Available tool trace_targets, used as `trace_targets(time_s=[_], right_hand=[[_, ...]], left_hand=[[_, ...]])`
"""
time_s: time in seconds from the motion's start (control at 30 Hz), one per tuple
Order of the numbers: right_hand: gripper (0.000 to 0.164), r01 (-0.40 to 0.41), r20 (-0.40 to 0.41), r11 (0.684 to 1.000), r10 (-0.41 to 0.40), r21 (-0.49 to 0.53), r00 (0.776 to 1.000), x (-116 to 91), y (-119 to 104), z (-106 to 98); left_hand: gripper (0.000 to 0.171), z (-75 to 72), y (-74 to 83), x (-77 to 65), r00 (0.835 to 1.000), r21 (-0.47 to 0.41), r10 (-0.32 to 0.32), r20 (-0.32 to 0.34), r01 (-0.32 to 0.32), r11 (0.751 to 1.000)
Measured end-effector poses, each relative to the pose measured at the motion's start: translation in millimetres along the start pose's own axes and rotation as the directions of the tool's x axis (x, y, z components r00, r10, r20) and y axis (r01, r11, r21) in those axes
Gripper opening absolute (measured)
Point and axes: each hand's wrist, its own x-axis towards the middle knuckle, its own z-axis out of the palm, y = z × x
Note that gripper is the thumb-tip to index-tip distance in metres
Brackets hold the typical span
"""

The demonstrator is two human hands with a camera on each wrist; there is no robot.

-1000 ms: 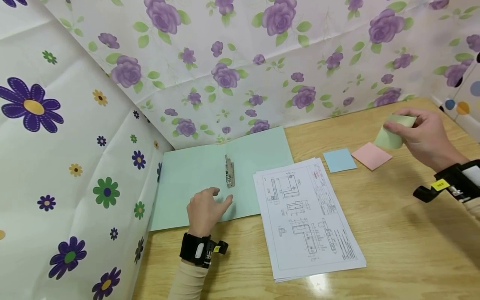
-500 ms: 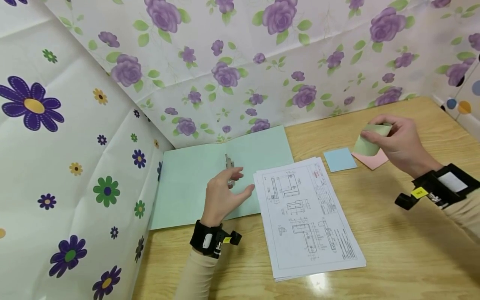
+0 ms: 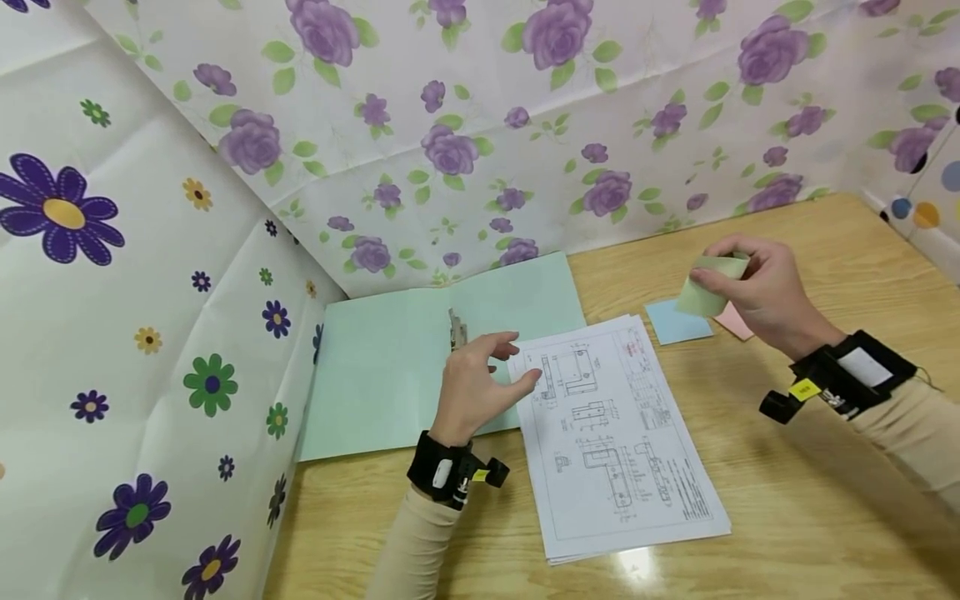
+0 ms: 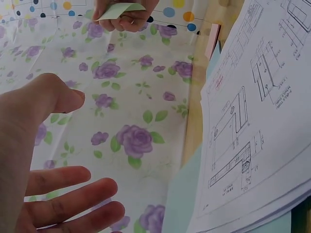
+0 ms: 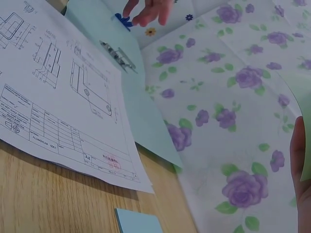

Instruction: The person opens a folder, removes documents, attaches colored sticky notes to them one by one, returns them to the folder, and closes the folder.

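In the head view my right hand [image 3: 765,292] pinches a pale green sticky note [image 3: 708,287], which bends between thumb and fingers above the table. Below it lie a blue sticky note pad [image 3: 678,323] and a pink one [image 3: 735,322], the pink partly hidden. My left hand [image 3: 480,387] hovers with fingers spread over the right part of an open mint-green folder [image 3: 367,375], holding nothing. Partly behind that hand shows the folder's metal clip [image 3: 456,325]. A stack of printed drawings [image 3: 622,442] overlaps the folder's right edge, close to the left fingertips.
The wooden table [image 3: 810,500] carries all these things. A purple-flowered cloth [image 3: 555,150] rises along the back edge, and a daisy-patterned cloth [image 3: 157,333] borders the left side. Dark straps with small cameras circle both wrists.
My right hand has moved left with the green sticky note, from beyond the pink pad to over the blue and pink ones. My left hand has moved right and up, toward the drawings.
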Motion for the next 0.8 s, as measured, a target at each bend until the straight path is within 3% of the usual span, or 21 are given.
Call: trace_targets(time_s=[0.27, 0.57, 0.8], right_hand=[[0.026, 0.000, -0.003, 0.998, 0.000, -0.056, 1.000, -0.1, 4.5, 10.6], [0.027, -0.012, -0.008, 1.000, 0.012, -0.023, 1.000, 2.5, 11.5, 30.9], [0.031, -0.030, 0.029, 0.997, 0.032, -0.075, 0.999, 1.2, 20.3, 40.3]], left_hand=[[0.056, 7.5, 8.4, 7.9, 1.000, -0.025, 0.012, 0.007, -0.012, 1.000], [0.063, 15.9, 22.4, 15.3, 1.000, -0.051, 0.020, 0.018, -0.019, 0.999], [0.064, 22.8, 36.0, 23.3, 0.999, -0.086, 0.048, 0.020, -0.046, 0.995]])
